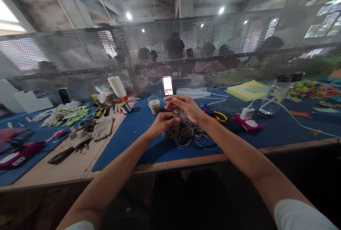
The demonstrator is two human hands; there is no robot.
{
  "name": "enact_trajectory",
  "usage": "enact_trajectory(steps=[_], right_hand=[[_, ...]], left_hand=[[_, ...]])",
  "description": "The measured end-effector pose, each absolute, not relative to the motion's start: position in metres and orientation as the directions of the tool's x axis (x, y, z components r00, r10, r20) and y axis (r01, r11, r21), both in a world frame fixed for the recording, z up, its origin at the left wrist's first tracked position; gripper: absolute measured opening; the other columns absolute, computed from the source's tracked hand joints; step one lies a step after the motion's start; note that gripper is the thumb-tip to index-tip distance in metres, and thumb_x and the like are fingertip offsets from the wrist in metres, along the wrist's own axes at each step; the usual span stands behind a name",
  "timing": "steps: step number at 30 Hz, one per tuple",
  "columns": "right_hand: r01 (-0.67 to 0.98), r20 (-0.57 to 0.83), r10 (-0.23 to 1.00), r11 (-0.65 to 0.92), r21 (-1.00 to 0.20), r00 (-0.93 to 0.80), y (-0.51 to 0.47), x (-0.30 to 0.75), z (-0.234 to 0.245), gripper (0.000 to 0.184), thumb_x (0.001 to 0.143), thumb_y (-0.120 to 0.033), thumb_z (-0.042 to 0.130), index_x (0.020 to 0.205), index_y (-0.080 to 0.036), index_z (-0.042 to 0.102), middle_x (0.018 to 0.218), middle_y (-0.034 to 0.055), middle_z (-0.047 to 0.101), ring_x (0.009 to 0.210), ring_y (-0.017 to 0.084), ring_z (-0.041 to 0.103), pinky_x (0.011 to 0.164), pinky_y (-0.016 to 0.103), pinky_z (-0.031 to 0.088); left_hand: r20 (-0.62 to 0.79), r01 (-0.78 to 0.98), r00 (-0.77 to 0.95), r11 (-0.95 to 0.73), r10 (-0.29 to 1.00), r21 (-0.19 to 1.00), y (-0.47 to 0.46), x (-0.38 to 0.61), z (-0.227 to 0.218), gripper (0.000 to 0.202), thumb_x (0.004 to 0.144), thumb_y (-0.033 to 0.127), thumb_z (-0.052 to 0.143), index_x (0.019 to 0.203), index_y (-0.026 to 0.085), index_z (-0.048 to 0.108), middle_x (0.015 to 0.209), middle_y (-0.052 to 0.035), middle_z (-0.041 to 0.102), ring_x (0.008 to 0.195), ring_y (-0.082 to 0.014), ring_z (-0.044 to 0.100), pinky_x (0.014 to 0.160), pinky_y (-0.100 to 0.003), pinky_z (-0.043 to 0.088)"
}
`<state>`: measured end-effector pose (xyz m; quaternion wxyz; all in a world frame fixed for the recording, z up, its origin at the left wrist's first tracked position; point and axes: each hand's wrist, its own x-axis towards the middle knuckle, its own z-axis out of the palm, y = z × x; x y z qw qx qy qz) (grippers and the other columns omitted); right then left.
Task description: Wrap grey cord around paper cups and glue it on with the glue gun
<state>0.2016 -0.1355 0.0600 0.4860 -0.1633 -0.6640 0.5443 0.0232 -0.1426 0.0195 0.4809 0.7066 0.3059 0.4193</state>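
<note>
My left hand (165, 122) is closed, thumb and fingertips pinched together on a thin grey cord. Just above and to its right, my right hand (186, 107) has its fingers bent together, and a thin dark strand curves up at their tips; it seems to be the same cord. Beneath both hands lies a loose tangle of grey cord (182, 136) on the blue mat (138, 130). A small pale bucket with an arched handle (154, 105) stands left of the hands. Behind them a lit phone (167, 85) is propped upright.
Pliers with yellow handles (220, 116) and a magenta power block (247, 122) lie to the right, beside a glass jar (269, 98). Stacked paper cups (117, 86) and work gloves (103, 129) are at left. A perforated screen (128, 52) closes the back; people sit beyond.
</note>
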Motion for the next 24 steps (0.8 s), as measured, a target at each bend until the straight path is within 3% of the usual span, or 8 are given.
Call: enact_trajectory(steps=[2, 4, 6, 11, 15, 21, 24], right_hand=[[-0.292, 0.506, 0.751, 0.415, -0.861, -0.423, -0.132, 0.202, 0.057, 0.039, 0.095, -0.059, 0.067, 0.112, -0.026, 0.078, 0.1, 0.0042, 0.075, 0.101, 0.017, 0.069, 0.098, 0.034, 0.054], [-0.247, 0.532, 0.768, 0.472, -0.846, -0.357, -0.125, 0.204, 0.053, 0.042, 0.098, -0.06, 0.06, 0.115, -0.025, 0.077, 0.103, 0.0053, 0.074, 0.101, 0.017, 0.069, 0.094, 0.033, 0.054], [-0.126, 0.532, 0.785, 0.521, -0.844, -0.319, -0.116, 0.206, 0.046, 0.044, 0.099, -0.059, 0.058, 0.115, -0.022, 0.075, 0.104, 0.0064, 0.074, 0.098, 0.017, 0.068, 0.092, 0.032, 0.054], [0.206, 0.414, 0.722, 0.602, -0.772, -0.555, -0.1, 0.212, 0.028, 0.035, 0.086, -0.04, 0.077, 0.11, -0.016, 0.074, 0.102, 0.0065, 0.077, 0.094, 0.02, 0.07, 0.09, 0.034, 0.052], [0.376, 0.336, 0.709, 0.645, -0.666, -0.62, -0.096, 0.216, 0.022, 0.023, 0.085, -0.022, 0.07, 0.105, -0.014, 0.078, 0.097, 0.0058, 0.079, 0.091, 0.02, 0.071, 0.088, 0.032, 0.051], [0.565, 0.279, 0.75, 0.644, -0.516, -0.6, -0.095, 0.223, 0.023, 0.033, 0.082, -0.01, 0.061, 0.107, -0.019, 0.08, 0.101, 0.0061, 0.079, 0.095, 0.022, 0.07, 0.087, 0.031, 0.05], [0.635, 0.429, 0.74, 0.669, -0.386, -0.518, -0.098, 0.222, 0.022, 0.039, 0.08, -0.007, 0.06, 0.111, -0.021, 0.079, 0.115, 0.0099, 0.076, 0.111, 0.027, 0.065, 0.095, 0.038, 0.047]], left_hand=[[0.348, 0.013, 0.392, -0.384, 0.851, 0.923, -0.14, 0.021, 0.019, 0.036, 0.08, 0.048, 0.084, 0.073, 0.014, 0.077, 0.069, -0.0049, 0.069, 0.065, -0.0136, 0.057, 0.066, -0.028, 0.045], [0.396, -0.035, 0.294, -0.405, 0.87, 0.914, -0.134, 0.016, 0.018, 0.032, 0.08, 0.047, 0.084, 0.081, 0.015, 0.081, 0.069, -0.0041, 0.07, 0.065, -0.0135, 0.058, 0.067, -0.028, 0.046], [0.429, -0.107, 0.188, -0.416, 0.884, 0.903, -0.128, 0.011, 0.019, 0.03, 0.08, 0.046, 0.085, 0.082, 0.016, 0.082, 0.07, -0.003, 0.069, 0.064, -0.0118, 0.056, 0.065, -0.026, 0.045], [0.434, -0.223, -0.01, -0.425, 0.901, 0.877, -0.122, 0.003, 0.023, 0.028, 0.079, 0.044, 0.087, 0.083, 0.017, 0.081, 0.079, -0.0026, 0.071, 0.067, -0.011, 0.06, 0.067, -0.024, 0.048], [0.394, -0.389, -0.027, -0.373, 0.919, 0.842, -0.12, -0.001, 0.029, 0.024, 0.08, 0.038, 0.087, 0.084, 0.016, 0.078, 0.081, -0.0036, 0.073, 0.069, -0.0112, 0.065, 0.063, -0.021, 0.05], [0.185, -0.669, 0.035, -0.114, 0.982, 0.735, -0.114, -0.018, 0.041, 0.018, 0.088, 0.033, 0.081, 0.09, 0.017, 0.073, 0.072, 0.0027, 0.067, 0.058, -0.0054, 0.061, 0.057, -0.016, 0.05], [0.188, -0.661, 0.027, -0.123, 0.982, 0.74, -0.116, -0.019, 0.044, 0.017, 0.091, 0.034, 0.078, 0.092, 0.018, 0.071, 0.073, 0.0023, 0.069, 0.058, -0.0054, 0.061, 0.057, -0.016, 0.052]])
